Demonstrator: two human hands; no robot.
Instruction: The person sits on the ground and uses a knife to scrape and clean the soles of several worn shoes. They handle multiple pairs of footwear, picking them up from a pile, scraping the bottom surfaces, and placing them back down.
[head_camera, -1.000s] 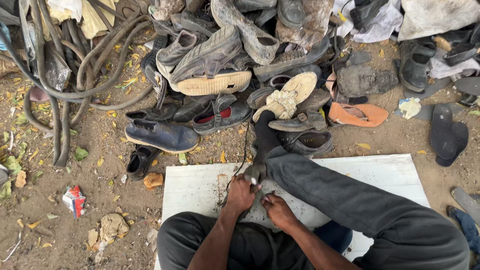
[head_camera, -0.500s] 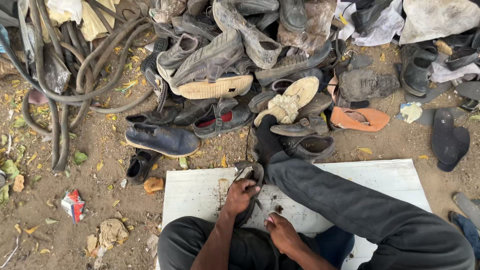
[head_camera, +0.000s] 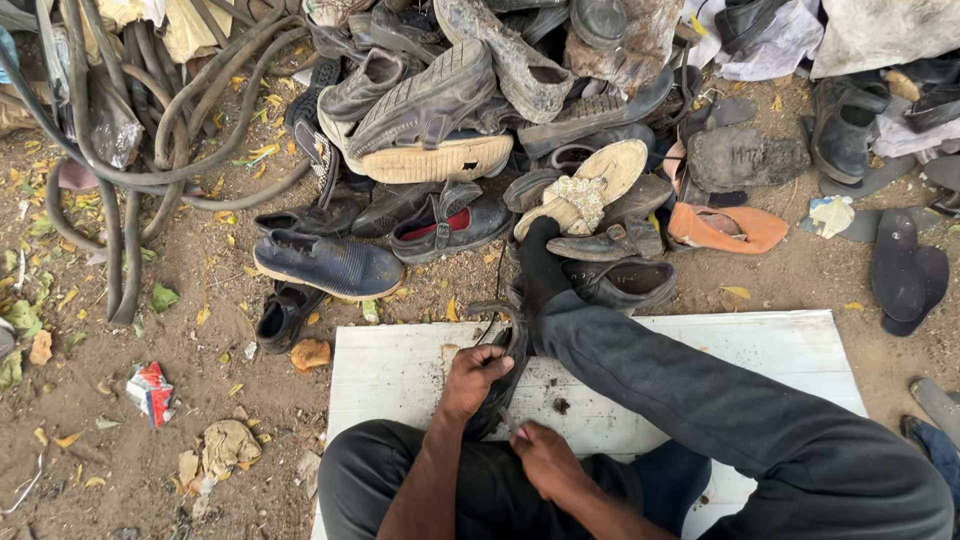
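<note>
My left hand (head_camera: 475, 378) grips a dark, worn shoe (head_camera: 512, 365) that stands on its edge on the white board (head_camera: 390, 370) where I sit. My right hand (head_camera: 545, 460) is closer to my body, just below the shoe's near end. Its fingers pinch a thin pale tool (head_camera: 511, 424) that points at the shoe. My right leg in dark trousers (head_camera: 700, 400) stretches across the board. Its black-socked foot (head_camera: 542, 262) rests against the pile of shoes.
A heap of old shoes and sandals (head_camera: 480, 110) fills the ground ahead, with black rubber hoses (head_camera: 130, 150) at the left. A blue shoe (head_camera: 330, 265), an orange slipper (head_camera: 725, 230) and a black sandal (head_camera: 905, 270) lie apart. A red-and-white packet (head_camera: 150, 390) lies on the dirt.
My right hand has drawn back from the shoe toward my body. My left hand has kept its hold on the shoe and hardly moved.
</note>
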